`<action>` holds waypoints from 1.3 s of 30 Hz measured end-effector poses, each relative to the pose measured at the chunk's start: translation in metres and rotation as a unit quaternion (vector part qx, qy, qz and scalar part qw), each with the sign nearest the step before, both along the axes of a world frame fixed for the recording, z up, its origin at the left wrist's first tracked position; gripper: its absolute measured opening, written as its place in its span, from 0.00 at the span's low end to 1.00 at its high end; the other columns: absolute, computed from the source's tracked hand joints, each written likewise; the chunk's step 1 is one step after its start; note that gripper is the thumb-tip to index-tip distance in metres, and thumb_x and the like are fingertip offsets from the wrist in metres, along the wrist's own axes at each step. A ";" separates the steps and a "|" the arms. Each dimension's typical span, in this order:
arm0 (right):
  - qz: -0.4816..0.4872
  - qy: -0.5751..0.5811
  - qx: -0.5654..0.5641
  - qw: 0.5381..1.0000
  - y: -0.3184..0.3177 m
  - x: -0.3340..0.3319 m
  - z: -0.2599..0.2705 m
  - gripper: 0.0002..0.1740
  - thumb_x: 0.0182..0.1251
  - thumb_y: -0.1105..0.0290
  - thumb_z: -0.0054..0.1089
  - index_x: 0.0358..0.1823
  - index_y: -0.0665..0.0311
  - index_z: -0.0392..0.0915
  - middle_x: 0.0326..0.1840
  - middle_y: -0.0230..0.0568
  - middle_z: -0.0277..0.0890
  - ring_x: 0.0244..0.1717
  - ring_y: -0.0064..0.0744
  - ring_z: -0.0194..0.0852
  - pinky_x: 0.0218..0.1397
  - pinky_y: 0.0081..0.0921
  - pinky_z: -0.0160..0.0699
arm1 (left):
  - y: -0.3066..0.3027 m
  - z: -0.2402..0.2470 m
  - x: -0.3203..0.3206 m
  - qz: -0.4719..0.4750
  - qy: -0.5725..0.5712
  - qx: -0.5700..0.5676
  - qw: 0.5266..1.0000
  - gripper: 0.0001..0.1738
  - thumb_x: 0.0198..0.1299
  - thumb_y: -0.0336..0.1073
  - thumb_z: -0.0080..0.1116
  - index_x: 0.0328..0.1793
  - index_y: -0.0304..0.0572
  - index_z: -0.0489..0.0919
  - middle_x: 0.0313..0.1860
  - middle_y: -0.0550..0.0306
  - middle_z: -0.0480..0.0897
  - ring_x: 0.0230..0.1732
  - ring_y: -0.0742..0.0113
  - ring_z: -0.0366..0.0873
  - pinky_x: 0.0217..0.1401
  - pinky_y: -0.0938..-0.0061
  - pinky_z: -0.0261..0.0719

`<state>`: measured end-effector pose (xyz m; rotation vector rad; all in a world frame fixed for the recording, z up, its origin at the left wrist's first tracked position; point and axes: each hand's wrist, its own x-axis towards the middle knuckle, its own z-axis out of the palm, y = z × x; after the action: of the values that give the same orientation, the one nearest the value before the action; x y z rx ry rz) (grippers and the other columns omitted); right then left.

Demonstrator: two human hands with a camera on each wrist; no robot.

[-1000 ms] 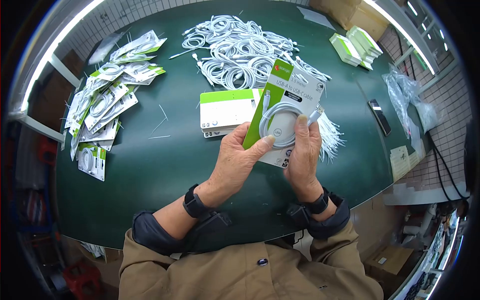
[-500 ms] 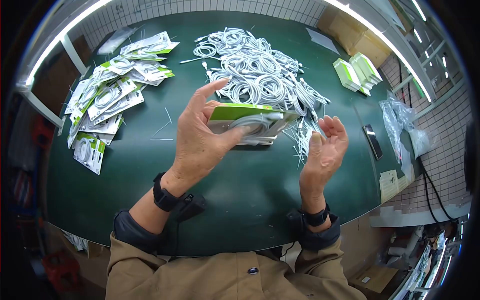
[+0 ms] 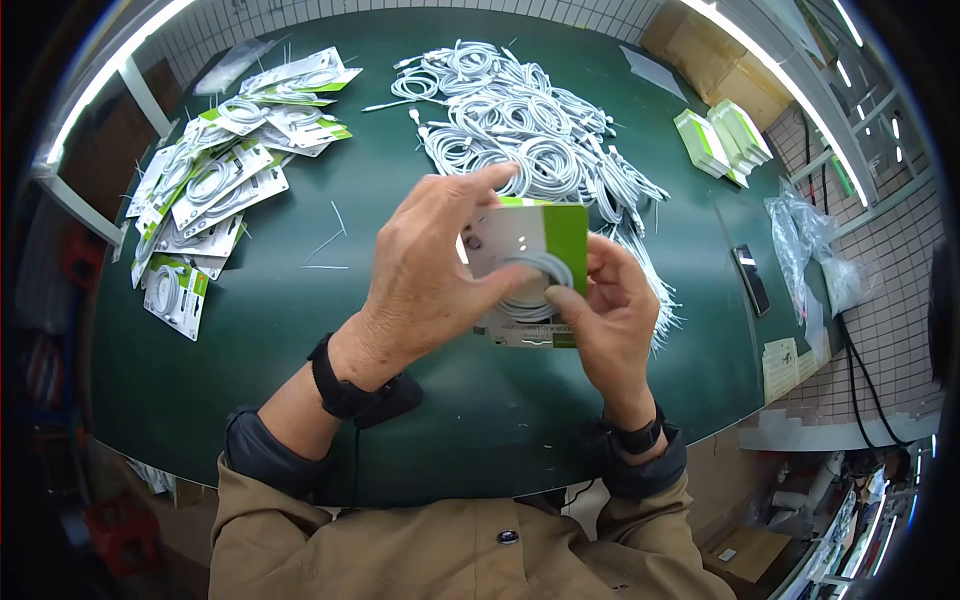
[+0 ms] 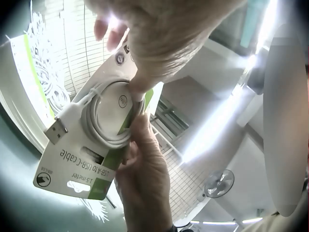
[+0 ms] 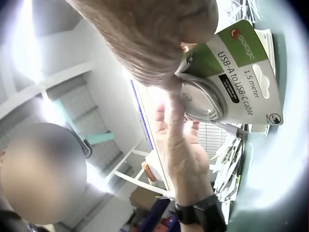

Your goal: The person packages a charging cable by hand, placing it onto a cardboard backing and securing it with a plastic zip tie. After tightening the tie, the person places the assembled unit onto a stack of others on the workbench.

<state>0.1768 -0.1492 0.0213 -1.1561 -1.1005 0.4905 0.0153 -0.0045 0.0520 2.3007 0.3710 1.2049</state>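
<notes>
On the dark green round table point(image 3: 300, 330): the carding is looking partway through, with finished and unfinished lots both lying out.
Left to do: a big heap of loose white coiled cables point(image 3: 510, 130) is waiting at the far side.
Done: a spread pile of green-and-white carded cables point(image 3: 210, 190) is lying at the left edge.
Card in hand: a white cardboard backing card with a green stripe point(image 3: 520, 240) is being held up above the table, between both hands, plain back facing the person.
Cable: a white coiled USB cable point(image 4: 108, 113) is sitting on the card's printed face.
Left hand point(image 3: 430, 280): fingers are curling over the card's top, thumb pressing the coil.
Right hand point(image 3: 610, 320): it is pinching the card's right edge.
Since half a second ago: the right hand, then open and apart, is gripping again; the card, then flat and edge-on, is standing turned over.
</notes>
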 end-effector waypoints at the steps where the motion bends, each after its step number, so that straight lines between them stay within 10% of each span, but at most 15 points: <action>1: 0.014 0.046 0.008 0.999 0.001 0.002 0.002 0.30 0.66 0.85 0.72 0.69 0.73 0.72 0.57 0.47 0.84 0.57 0.31 0.85 0.65 0.31 0.85 | -0.002 -0.003 0.002 0.026 -0.003 -0.019 0.999 0.48 0.47 0.31 0.82 0.77 0.44 0.74 0.51 0.53 0.87 0.46 0.62 0.86 0.51 0.67 0.86; 9: 0.031 0.134 0.001 0.990 0.002 0.001 -0.016 0.31 0.68 0.85 0.71 0.70 0.74 0.69 0.57 0.49 0.82 0.58 0.30 0.84 0.65 0.29 0.85 | -0.009 -0.027 0.007 -0.136 0.009 -0.409 0.902 0.27 0.63 0.30 0.75 0.66 0.31 0.79 0.52 0.52 0.89 0.50 0.69 0.88 0.53 0.73 0.88; 15: 0.028 0.118 -0.022 0.992 0.002 0.002 -0.021 0.31 0.68 0.84 0.71 0.70 0.74 0.69 0.57 0.49 0.82 0.57 0.30 0.84 0.65 0.29 0.85 | -0.002 -0.033 0.003 -0.187 0.042 -0.546 0.815 0.21 0.68 0.30 0.70 0.65 0.31 0.81 0.51 0.53 0.89 0.40 0.75 0.87 0.32 0.80 0.88; 30: -0.183 -0.284 0.018 0.941 0.004 0.003 -0.034 0.17 0.63 0.76 0.78 0.51 0.65 0.82 0.46 0.43 0.84 0.32 0.27 0.80 0.34 0.24 0.82 | -0.025 -0.023 0.009 -0.110 0.072 -0.403 0.906 0.18 0.71 0.27 0.64 0.63 0.28 0.76 0.46 0.51 0.88 0.30 0.75 0.85 0.21 0.82 0.84; 39: -0.226 -0.226 0.062 0.946 0.011 0.000 -0.042 0.15 0.63 0.75 0.79 0.44 0.66 0.80 0.44 0.44 0.85 0.32 0.26 0.82 0.33 0.23 0.80 | -0.034 -0.025 0.013 -0.087 0.059 -0.369 0.923 0.17 0.73 0.31 0.64 0.62 0.29 0.77 0.44 0.53 0.88 0.26 0.79 0.82 0.19 0.83 0.80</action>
<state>0.1765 -0.1378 -0.0203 -1.3943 -1.1826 -0.2130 0.0284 -0.0382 0.0265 1.6983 0.5414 0.6705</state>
